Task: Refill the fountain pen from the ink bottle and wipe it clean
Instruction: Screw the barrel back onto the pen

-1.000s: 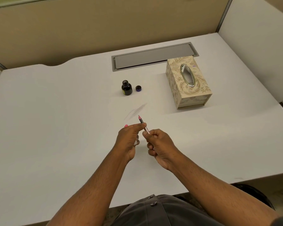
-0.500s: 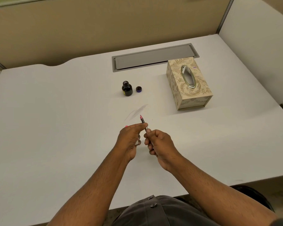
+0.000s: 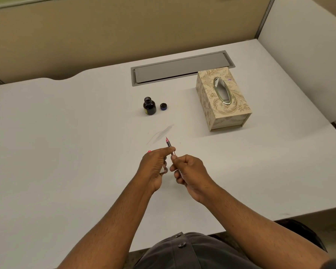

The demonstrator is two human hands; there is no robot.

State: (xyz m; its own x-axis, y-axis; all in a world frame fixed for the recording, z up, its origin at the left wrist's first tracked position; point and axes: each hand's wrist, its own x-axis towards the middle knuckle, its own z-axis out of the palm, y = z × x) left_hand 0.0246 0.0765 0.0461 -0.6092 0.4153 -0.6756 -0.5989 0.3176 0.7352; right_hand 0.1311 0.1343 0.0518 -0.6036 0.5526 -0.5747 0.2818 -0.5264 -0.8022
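A thin fountain pen [image 3: 168, 144] with a pink nib section points away from me, held above the white desk [image 3: 66, 152] between both hands. My left hand [image 3: 155, 167] pinches it near the front, and a bit of pink peeks out beyond its knuckles. My right hand [image 3: 190, 173] grips the rear of the pen, which is hidden in the fist. The open dark ink bottle [image 3: 149, 106] stands farther back on the desk, its small cap [image 3: 163, 106] lying just to its right. Both are well clear of my hands.
A patterned beige tissue box [image 3: 221, 101] stands at the right rear. Behind it lies a grey recessed cable tray [image 3: 180, 67]. A faint grey smudge [image 3: 161, 133] marks the desk just beyond the pen tip. Partition walls close off the back and right.
The hands and pen have stayed nearly in place; my right hand's fingers have shifted slightly along the pen's rear.
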